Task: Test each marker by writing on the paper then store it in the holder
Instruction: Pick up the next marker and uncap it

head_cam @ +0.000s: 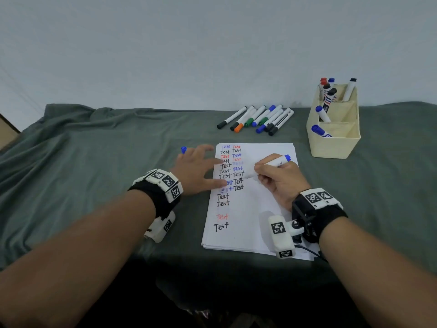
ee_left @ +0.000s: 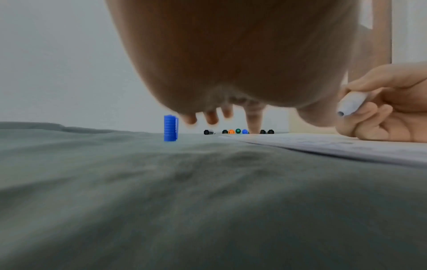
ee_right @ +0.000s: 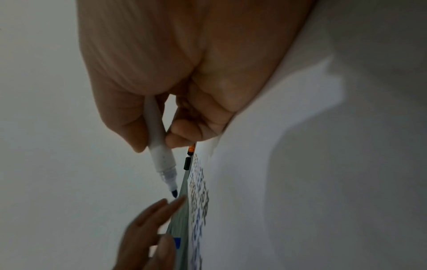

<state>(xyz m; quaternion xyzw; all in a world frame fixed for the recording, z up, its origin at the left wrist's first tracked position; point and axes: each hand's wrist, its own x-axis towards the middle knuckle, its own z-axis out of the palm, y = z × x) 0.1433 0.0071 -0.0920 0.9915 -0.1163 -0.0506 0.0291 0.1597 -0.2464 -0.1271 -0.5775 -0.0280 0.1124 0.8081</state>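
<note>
On the paper (head_cam: 257, 204), near the desk's front edge, the right hand (head_cam: 281, 178) pinches an uncapped blue marker (head_cam: 272, 165); whether the tip touches the paper I cannot tell. The left hand (head_cam: 198, 169) lies with fingers spread across the paper's left edge. A blue cap (head_cam: 183, 149) stands just beside it. At the back right, the holder (head_cam: 335, 145) stands beside a row of loose markers (head_cam: 256, 119).
</note>
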